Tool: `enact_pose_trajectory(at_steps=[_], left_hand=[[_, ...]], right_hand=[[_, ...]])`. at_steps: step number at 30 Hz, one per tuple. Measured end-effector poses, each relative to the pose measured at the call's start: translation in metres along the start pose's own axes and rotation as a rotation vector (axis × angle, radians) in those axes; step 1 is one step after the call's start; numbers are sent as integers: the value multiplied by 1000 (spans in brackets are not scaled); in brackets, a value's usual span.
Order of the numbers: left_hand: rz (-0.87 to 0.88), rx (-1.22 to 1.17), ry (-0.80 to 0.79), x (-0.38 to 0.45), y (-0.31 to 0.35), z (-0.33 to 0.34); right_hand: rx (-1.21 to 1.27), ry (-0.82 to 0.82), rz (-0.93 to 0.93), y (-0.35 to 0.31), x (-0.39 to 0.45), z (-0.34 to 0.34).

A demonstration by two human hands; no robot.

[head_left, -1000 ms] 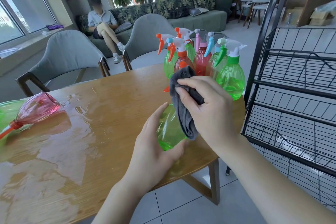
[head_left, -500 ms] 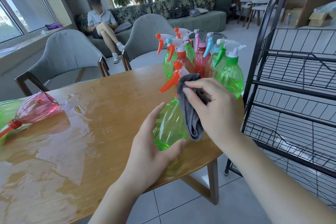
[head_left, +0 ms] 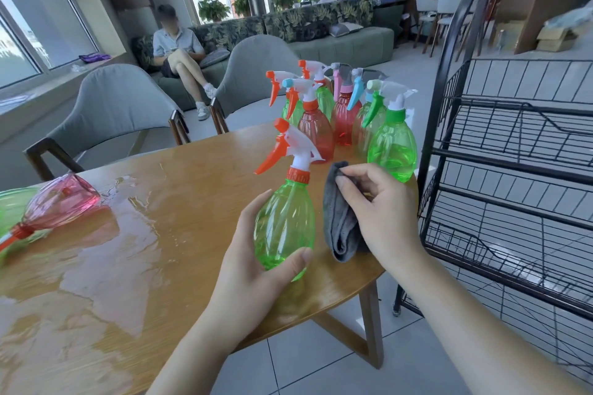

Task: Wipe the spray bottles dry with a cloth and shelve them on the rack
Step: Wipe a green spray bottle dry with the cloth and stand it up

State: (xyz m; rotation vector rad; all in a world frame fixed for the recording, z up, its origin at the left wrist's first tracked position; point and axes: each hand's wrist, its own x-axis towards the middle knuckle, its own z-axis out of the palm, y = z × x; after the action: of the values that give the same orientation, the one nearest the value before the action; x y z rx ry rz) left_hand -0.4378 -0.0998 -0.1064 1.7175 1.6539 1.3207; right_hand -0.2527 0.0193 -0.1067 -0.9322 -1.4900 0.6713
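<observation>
The left hand (head_left: 253,269) has its fingers and thumb wrapped round the belly of a green bottle (head_left: 284,221), held upright above the near edge of the table (head_left: 179,189), nozzle pointing left. Just right of it, apart from the plastic, the right hand (head_left: 382,208) pinches a folded grey cloth (head_left: 338,228). The rack (head_left: 507,189) stands further right, so the bottle must cross past the cloth hand to reach a shelf.

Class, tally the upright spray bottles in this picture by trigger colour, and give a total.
Orange triggers: 4
Pink trigger: 1
Blue trigger: 1
Green trigger: 1
Total: 7
</observation>
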Motion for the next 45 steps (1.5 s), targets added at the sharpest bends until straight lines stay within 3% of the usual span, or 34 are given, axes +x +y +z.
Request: enact_pose_trajectory(at_steps=[7, 14, 27, 30, 33, 35, 37, 40, 45], left_hand=[[-106, 14, -28, 67, -2, 24], [-190, 79, 3, 145, -6, 75], [-175, 146, 46, 157, 4, 90], [-60, 113, 125, 112, 22, 76], [168, 36, 47, 48, 42, 59], [275, 125, -15, 23, 46, 57], [276, 204, 19, 16, 45, 60], [271, 185, 125, 22, 47, 59], [-10, -84, 111, 38, 58, 39]], right_hand=[[90, 48, 188, 14, 1, -18], [77, 68, 241, 22, 3, -27], [87, 92, 302, 24, 8, -41], [120, 128, 348, 25, 8, -44], [213, 165, 448, 25, 9, -46], [308, 184, 535, 21, 7, -44], [442, 185, 624, 13, 1, -38], [541, 105, 705, 1, -10, -31], [454, -189, 659, -17, -20, -37]])
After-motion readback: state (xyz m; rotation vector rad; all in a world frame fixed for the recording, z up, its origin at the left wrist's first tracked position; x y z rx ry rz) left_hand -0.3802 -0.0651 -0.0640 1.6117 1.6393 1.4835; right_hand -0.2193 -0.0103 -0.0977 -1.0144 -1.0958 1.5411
